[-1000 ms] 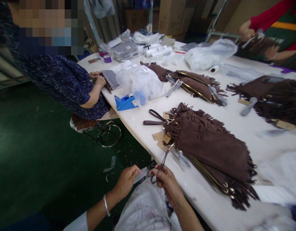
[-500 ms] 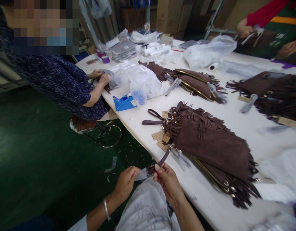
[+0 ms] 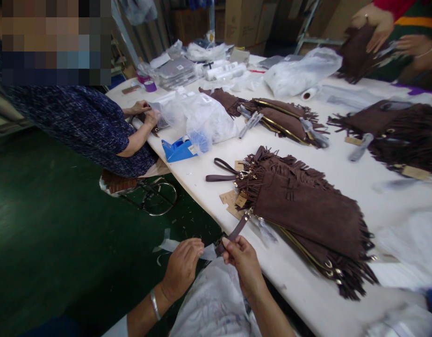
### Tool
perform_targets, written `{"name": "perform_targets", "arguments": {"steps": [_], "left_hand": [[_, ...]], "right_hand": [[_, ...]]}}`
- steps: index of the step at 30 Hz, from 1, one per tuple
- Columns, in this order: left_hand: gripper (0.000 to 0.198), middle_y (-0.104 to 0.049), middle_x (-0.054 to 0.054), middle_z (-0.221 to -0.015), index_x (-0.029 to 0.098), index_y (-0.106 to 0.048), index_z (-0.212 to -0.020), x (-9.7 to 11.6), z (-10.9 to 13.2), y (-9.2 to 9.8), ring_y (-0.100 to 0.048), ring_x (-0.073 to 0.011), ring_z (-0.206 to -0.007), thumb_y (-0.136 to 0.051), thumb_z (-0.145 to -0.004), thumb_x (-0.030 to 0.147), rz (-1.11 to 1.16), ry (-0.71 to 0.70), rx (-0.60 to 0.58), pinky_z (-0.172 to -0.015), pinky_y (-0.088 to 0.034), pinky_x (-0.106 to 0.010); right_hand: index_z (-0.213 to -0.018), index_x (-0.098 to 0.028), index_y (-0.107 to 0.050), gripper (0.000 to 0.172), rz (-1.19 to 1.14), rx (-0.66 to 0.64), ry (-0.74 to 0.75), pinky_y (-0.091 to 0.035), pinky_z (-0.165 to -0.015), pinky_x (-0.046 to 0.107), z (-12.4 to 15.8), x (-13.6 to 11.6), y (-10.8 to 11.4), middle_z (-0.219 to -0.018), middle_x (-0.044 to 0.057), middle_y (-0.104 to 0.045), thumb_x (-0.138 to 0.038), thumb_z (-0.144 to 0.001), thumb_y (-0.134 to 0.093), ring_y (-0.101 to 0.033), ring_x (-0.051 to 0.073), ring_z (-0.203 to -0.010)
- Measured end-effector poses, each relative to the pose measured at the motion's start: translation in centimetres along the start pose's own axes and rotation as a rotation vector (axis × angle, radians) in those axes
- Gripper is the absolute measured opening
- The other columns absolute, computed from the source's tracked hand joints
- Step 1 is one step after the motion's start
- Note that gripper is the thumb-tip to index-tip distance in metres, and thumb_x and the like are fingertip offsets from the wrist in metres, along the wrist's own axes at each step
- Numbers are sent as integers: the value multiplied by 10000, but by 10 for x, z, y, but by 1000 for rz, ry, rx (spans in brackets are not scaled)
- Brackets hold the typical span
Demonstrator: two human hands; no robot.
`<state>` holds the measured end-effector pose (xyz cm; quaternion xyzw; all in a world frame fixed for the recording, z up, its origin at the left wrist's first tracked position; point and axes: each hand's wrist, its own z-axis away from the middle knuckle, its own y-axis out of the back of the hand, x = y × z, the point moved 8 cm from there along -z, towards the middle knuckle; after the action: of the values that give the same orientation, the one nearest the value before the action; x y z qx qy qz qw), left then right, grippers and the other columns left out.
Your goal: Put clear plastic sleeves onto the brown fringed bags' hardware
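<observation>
A dark green floor [image 3: 44,224] is spreading out on the left, with small pale scraps lying on it. A long white tabletop [image 3: 345,164] is running toward the back, and a chrome-framed stool [image 3: 159,199] is standing just beside it. Brown cardboard boxes [image 3: 242,21] are standing behind the far end, in dimmer light.

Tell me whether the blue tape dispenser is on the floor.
No, the blue tape dispenser sits on the white table near its edge, beside a clear plastic bag.
</observation>
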<state>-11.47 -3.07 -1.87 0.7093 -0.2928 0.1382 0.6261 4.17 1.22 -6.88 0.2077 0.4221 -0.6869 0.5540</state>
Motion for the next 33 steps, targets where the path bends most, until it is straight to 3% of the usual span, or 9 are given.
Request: {"name": "perform_targets", "arguments": {"steps": [4, 11, 18, 21, 24, 29, 33], "left_hand": [[239, -659, -89, -1036, 166, -591, -1052, 5, 1, 2, -573, -223, -1073, -409, -923, 81, -40, -93, 61, -967, -466, -428], [240, -650, -97, -1042, 141, -591, -1056, 16, -1, 1, -565, -227, -1082, -442, -895, 42, -135, -171, 67, -979, -461, -436], [235, -649, -101, -1029, 142, -594, -1037, 20, -4, 2, -568, -233, -1058, -419, -903, 60, -101, -133, 58, -985, -437, -432], [222, -645, -93, -1022, 156, -594, -1028, 15, -4, 2, -569, -222, -1038, -401, -929, 108, 13, -32, 43, -971, -425, -401], [223, -644, -76, -986, 172, -611, -974, 6, -3, -6, -583, -216, -973, -391, -955, 202, 159, 162, -9, -902, -430, -363], [311, -615, -21, -713, 171, -620, -778, -16, 5, -30, -562, -184, -688, -452, -923, 389, 515, 611, -18, -637, -408, -275], [359, -641, -32, -703, 150, -636, -789, -15, 4, -43, -553, -173, -649, -507, -873, 475, 820, 776, -21, -597, -391, -253]], "right_hand": [[-739, -184, -523, 371, 44, 32, 28, -377, -463, 191, -2, 0, 3, -502, -27, -599, -470, -698, -756, -480, 79, -430], [-721, -182, -516, 377, 35, 42, 8, -377, -452, 186, -1, -1, 2, -495, -15, -601, -458, -682, -770, -479, 77, -421], [-699, -189, -475, 399, -60, 49, -119, -348, -453, 170, 2, 8, 2, -505, -31, -574, -443, -669, -781, -446, 61, -433], [-662, -194, -450, 420, -73, 63, -135, -277, -437, 164, 2, 11, 4, -491, -52, -524, -430, -646, -798, -398, 53, -435], [-628, -185, -456, 419, -87, 62, -153, -238, -451, 168, 3, 12, 5, -516, -67, -475, -420, -641, -802, -352, 46, -463], [-636, -184, -507, 372, -19, 78, -125, -314, -539, 187, 4, 9, 8, -645, -28, -544, -457, -685, -754, -436, 89, -601], [-637, -192, -505, 367, 12, 91, -79, -337, -566, 203, 1, 9, 11, -634, -29, -547, -470, -689, -740, -465, 105, -614]]}}
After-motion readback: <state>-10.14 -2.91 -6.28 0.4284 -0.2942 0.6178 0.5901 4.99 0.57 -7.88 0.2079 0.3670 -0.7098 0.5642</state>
